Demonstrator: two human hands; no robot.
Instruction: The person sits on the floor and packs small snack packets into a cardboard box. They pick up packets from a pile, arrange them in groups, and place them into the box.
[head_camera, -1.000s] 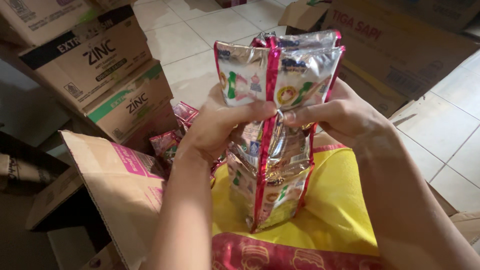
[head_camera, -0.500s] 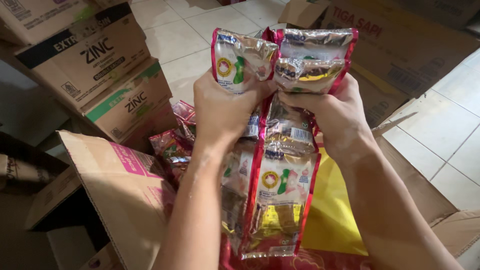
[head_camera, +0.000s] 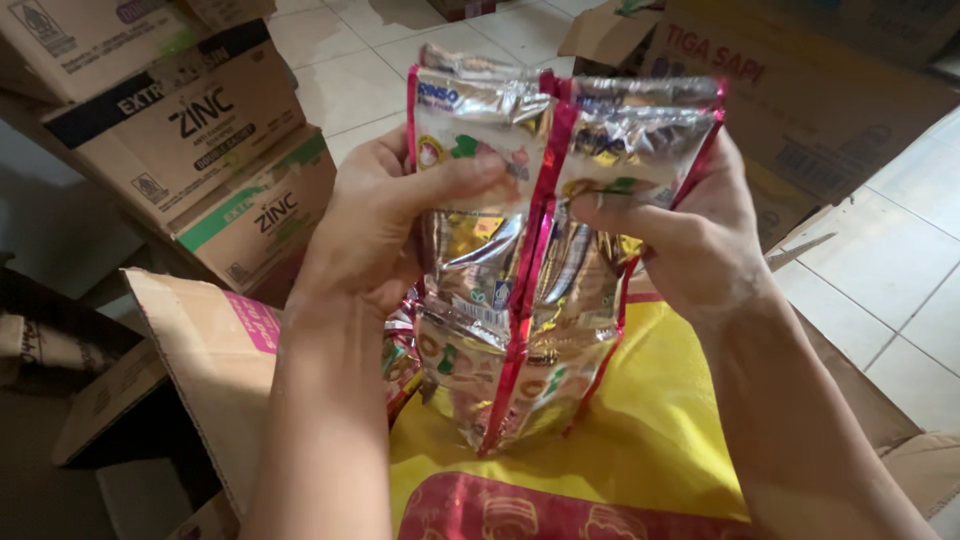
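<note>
A strip of shiny silver sachets with pink seams (head_camera: 520, 300) hangs upright between both hands, held above a yellow and red bag (head_camera: 640, 440). The left hand (head_camera: 375, 225) grips its upper left edge, thumb pressed across the front. The right hand (head_camera: 690, 240) clasps the upper right edge, with stacked cardboard boxes (head_camera: 200, 150) to the left.

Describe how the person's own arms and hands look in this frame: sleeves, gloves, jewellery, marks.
Both forearms are bare as far as the frame shows, with no sleeve in view. The left hand and right hand wear no gloves, and no rings, watch or bracelet show. Faint pale, powdery smudges mark the right wrist and forearm.
</note>
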